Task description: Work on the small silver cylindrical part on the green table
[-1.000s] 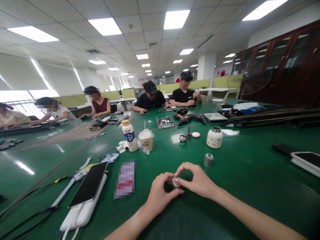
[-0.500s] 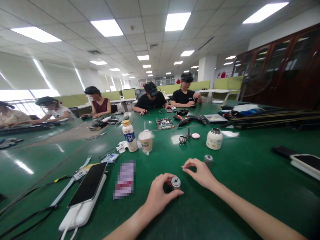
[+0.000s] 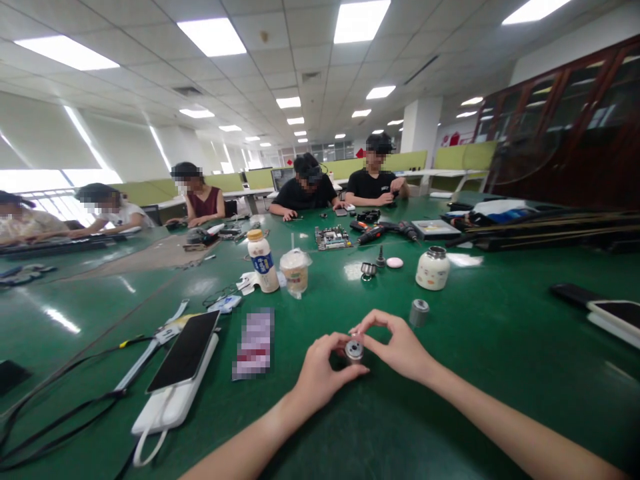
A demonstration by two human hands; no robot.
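Observation:
A small silver metal cylinder [image 3: 355, 351] stands upright on the green table, its round top face showing a dark centre hole. My left hand [image 3: 323, 367] is closed around it from the left, thumb in front and fingers behind. At the cylinder's upper rim, the fingertips of my right hand [image 3: 395, 343] are pinched together; anything tiny between them is too small to make out. A second metal cylinder [image 3: 419, 312] of similar look stands just beyond my right hand.
Farther off stand a cream jar [image 3: 433, 269], a lidded cup [image 3: 295, 273] and a bottle [image 3: 263, 262]. A circuit board [image 3: 333, 238] and power drill [image 3: 373, 233] lie beyond. A phone [image 3: 184, 351] rests on a white power bank [image 3: 170, 407] at left. Several people sit around the table.
My right hand drew back from the cylinder toward the right, then returned to its rim. My left hand stayed around the cylinder. The view has shifted slightly.

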